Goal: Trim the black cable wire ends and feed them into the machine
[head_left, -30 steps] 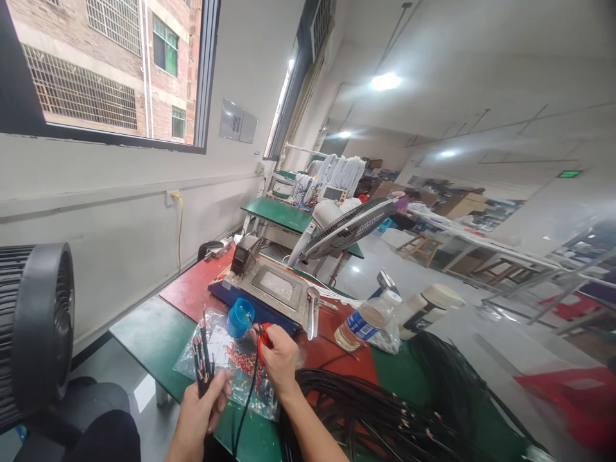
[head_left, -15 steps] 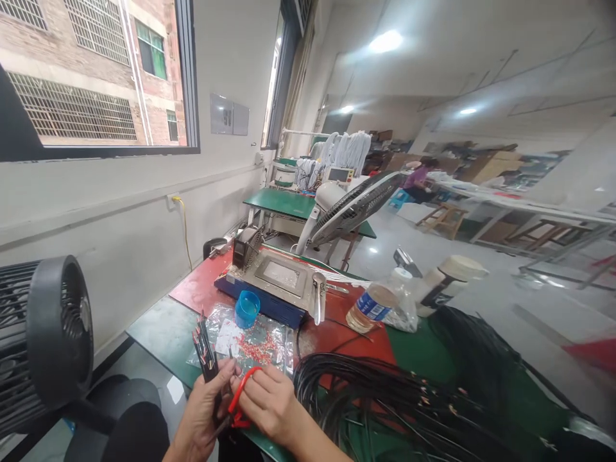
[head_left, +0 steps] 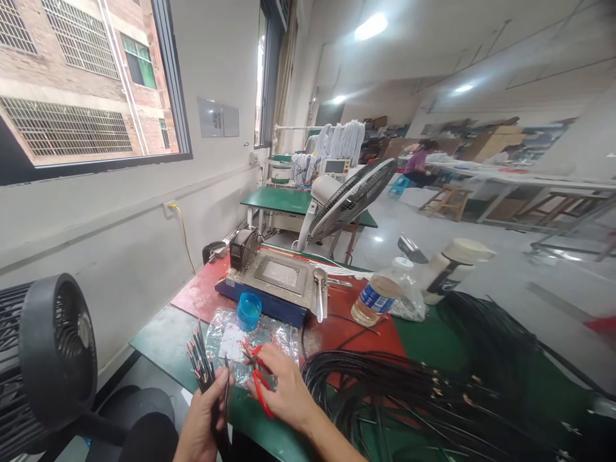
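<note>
My left hand is closed around a bunch of black cables whose stripped coloured ends stick up. My right hand grips a red-handled tool and reaches onto a clear plastic bag of small red parts on the green table. One thin black wire stands between the two hands. A large heap of black cables lies to the right of my right hand.
A blue cup sits beside a metal-topped machine on a red mat. A plastic bottle and a white jar stand to the right. A black fan is at left, a white fan behind. A person sits far back.
My right hand has moved forward from my left hand onto the plastic bag, taking the red tool with it. The view has tilted and shifted slightly.
</note>
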